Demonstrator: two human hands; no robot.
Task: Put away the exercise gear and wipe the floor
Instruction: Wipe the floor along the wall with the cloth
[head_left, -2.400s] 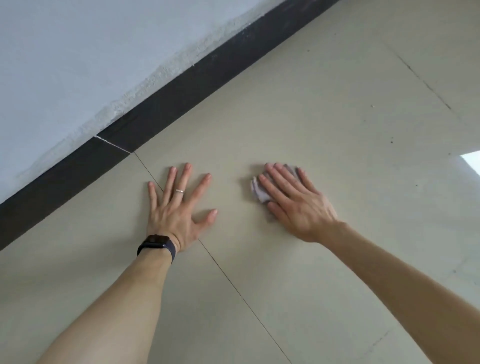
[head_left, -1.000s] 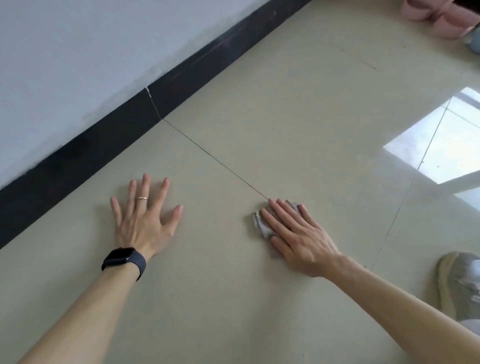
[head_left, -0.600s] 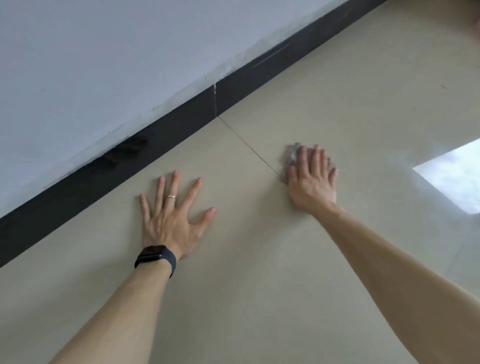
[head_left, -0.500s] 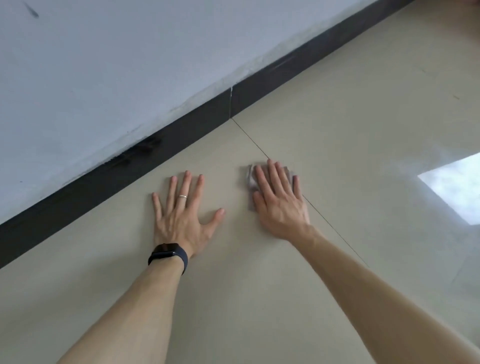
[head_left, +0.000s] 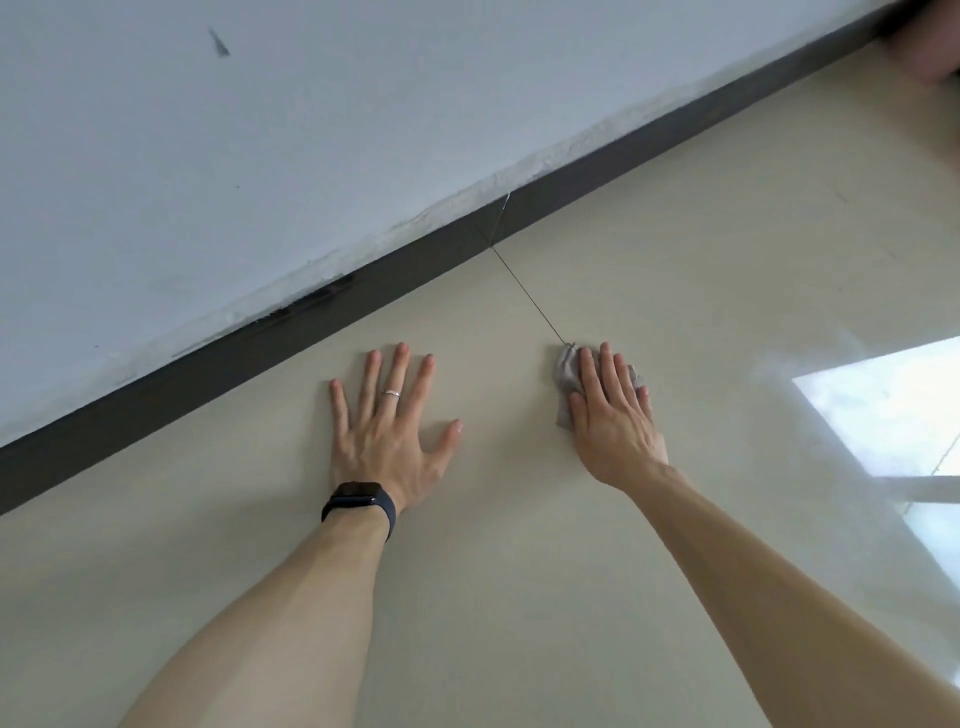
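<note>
Both of my hands lie flat on the beige tiled floor. My left hand, with a ring and a dark watch on the wrist, is spread palm down and holds nothing. My right hand presses a small grey cloth against the floor, right where a tile joint runs toward the wall. Most of the cloth is hidden under my fingers; only its left and far edges show. No exercise gear is clearly in view.
A dark skirting board runs diagonally along the white wall just beyond my hands. A bright window reflection shines on the floor at the right. A blurred pink object sits in the top right corner.
My right hand has slid the cloth back and forth over the tile joint, ending a little to the right of where it was half a second ago. My left hand stays planted.
</note>
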